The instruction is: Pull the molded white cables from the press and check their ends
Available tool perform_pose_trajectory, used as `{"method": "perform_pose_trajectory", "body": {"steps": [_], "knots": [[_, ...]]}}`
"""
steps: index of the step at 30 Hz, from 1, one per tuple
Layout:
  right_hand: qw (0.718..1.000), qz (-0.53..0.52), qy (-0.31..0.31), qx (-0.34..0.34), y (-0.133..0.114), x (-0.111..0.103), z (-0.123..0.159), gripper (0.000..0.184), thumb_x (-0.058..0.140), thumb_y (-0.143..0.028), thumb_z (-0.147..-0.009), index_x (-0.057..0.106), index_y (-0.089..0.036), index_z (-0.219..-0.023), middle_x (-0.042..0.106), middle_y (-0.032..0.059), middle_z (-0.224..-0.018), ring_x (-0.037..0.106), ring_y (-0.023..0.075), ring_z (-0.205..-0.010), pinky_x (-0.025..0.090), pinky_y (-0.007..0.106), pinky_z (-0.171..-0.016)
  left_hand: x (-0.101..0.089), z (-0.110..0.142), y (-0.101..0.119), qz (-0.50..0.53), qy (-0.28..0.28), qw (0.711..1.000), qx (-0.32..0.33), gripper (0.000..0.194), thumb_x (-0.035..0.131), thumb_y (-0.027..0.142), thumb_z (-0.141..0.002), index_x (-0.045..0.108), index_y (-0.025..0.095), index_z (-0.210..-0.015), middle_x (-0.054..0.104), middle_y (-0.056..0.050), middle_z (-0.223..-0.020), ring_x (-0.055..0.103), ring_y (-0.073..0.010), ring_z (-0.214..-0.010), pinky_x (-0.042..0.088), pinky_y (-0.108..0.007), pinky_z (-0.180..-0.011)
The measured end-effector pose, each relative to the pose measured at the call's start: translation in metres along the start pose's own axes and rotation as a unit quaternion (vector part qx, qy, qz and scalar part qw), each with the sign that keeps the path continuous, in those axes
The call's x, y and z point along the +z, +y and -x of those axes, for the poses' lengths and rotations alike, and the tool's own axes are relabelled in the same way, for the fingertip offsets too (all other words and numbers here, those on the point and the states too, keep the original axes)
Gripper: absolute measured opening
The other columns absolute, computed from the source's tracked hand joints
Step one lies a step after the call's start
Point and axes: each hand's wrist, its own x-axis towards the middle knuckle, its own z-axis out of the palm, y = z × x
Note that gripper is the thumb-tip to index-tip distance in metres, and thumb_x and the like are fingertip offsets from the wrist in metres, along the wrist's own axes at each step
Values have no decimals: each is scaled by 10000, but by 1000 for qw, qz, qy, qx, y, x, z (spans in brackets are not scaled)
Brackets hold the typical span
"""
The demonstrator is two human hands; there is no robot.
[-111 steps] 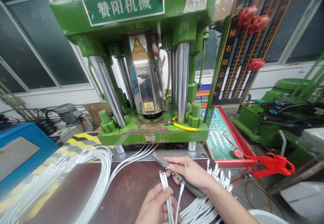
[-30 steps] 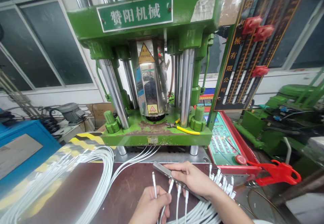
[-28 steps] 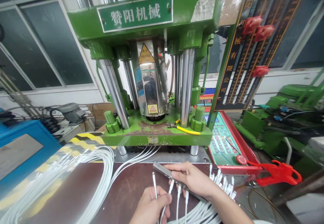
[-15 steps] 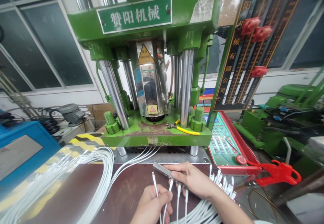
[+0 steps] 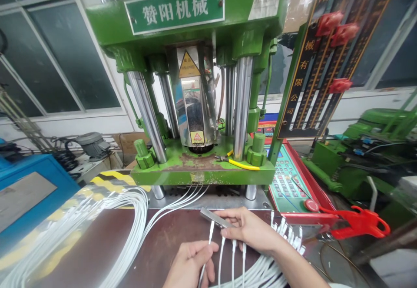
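1. The right hand (image 5: 249, 231), low and right of centre, is closed around a flat grey metal bar (image 5: 215, 217); the bar slants up to the left, its far end poking free of the fingers.
2. Three white cables (image 5: 233, 257) hang from the bar's underside by their plug tips, side by side, running down out of view.
3. The left hand (image 5: 189, 264), bottom centre, pinches a fourth white cable (image 5: 208, 242) between thumb and fingers; its plug tip points up at the bar and sits just beside or against it; I cannot tell whether it is seated.
4. Both hands hover over a dark brown table (image 5: 163, 240).
5. A cluster of white plug ends (image 5: 289, 236) lies just right of the right wrist; a large loop of white cables (image 5: 130, 210) curves across the table on the left.
6. Behind stands a green press machine (image 5: 202, 84) with shiny steel columns; a green keypad panel (image 5: 286, 183) in a red frame sits to its right, with a red clamp handle (image 5: 358, 223) beyond.
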Motion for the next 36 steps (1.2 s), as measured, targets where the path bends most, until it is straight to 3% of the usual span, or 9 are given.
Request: {"method": "perform_pose_trajectory", "body": {"steps": [7,14,22,27,29,31,33,36], "knots": [[1000,-6,5,-9,28,4,-7,517,647,-260,-713,527,-217,-1215,603,3,-776,407,64,-506,343,156,-396,1,-13,-25,0,2,1000,-16,339,495,384,-746,632,81,-814,545,-1,-427,352,-54,-269,170,-188,-313],[1000,6,-6,-29,58,5,-15,492,627,-253,-734,530,-236,-1216,612,-4,-786,360,60,-497,310,161,-400,-5,-26,-52,19,25,999,-20,300,485,342,-738,633,94,-820,532,11,-425,317,-45,-249,152,-180,-290],[999,24,7,-30,79,9,-19,484,593,-195,-735,535,-251,-1212,617,-22,-795,311,54,-487,293,174,-427,-3,-34,-54,34,48,998,-18,260,479,311,-711,621,98,-761,504,23,-424,284,-41,-236,149,-177,-264],[999,-24,-28,-37,73,9,-20,564,553,-88,-663,537,-233,-1208,648,-20,-842,438,72,-561,318,164,-479,-7,-36,-59,34,30,999,-26,291,487,352,-715,612,101,-794,539,3,-449,368,-67,-260,186,-181,-290],[999,5,-33,-41,73,9,-21,608,511,-54,-624,538,-237,-1203,660,-23,-852,510,98,-621,360,175,-525,-10,-36,-60,7,4,999,-37,329,473,419,-739,594,121,-807,577,-20,-496,449,-102,-307,240,-194,-321],[996,79,-4,-52,74,12,-21,607,466,-49,-607,560,-244,-1174,665,-17,-909,569,138,-719,412,210,-614,-14,-34,-55,-81,37,996,-21,390,421,506,-773,560,150,-691,550,-12,-468,473,-122,-340,289,-214,-362],[977,192,60,-62,77,17,-21,568,451,-66,-613,588,-239,-1136,654,5,-1006,582,190,-875,426,265,-760,-22,-33,-44,-222,141,964,48,451,353,544,-808,511,178,-598,506,6,-453,482,-129,-399,343,-239,-439],[914,370,158,-55,82,29,-23,503,467,-114,-666,586,-235,-1140,624,40,-1105,543,244,-1020,375,326,-887,-41,-43,-28,-422,277,847,170,389,296,467,-861,564,199,-778,571,-18,-668,544,-171,-651,394,-274,-629]]}}
